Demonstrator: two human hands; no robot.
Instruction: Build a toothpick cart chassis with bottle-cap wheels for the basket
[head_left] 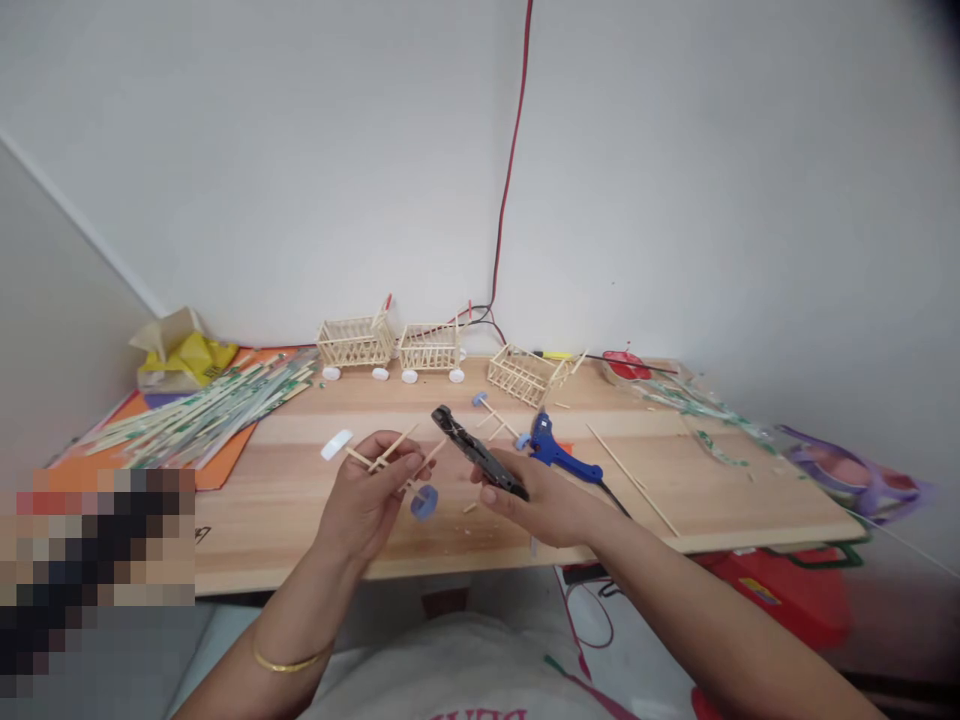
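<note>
In my left hand (367,490) is a small wheeled frame of thin wooden sticks (381,462), gripped between thumb and fingers. One end of it carries a white wheel (337,445), the other a translucent blue wheel (424,502). My right hand (536,495) is closed around a long dark-grey hand tool (480,452); its exact kind is unclear. The tool's tip points away and to the left, apart from the frame. Just beyond the right hand lie a blue hot glue gun (562,452) and another stick axle with blue wheels (495,412).
Two stick carts on white wheels (355,345) (430,348) and a wheelless stick basket (521,375) stand along the back. Bundled sticks (225,410) lie left on an orange sheet (86,435). Loose sticks (631,475) and plastic wrappers (705,405) are at right, above a red case (787,595).
</note>
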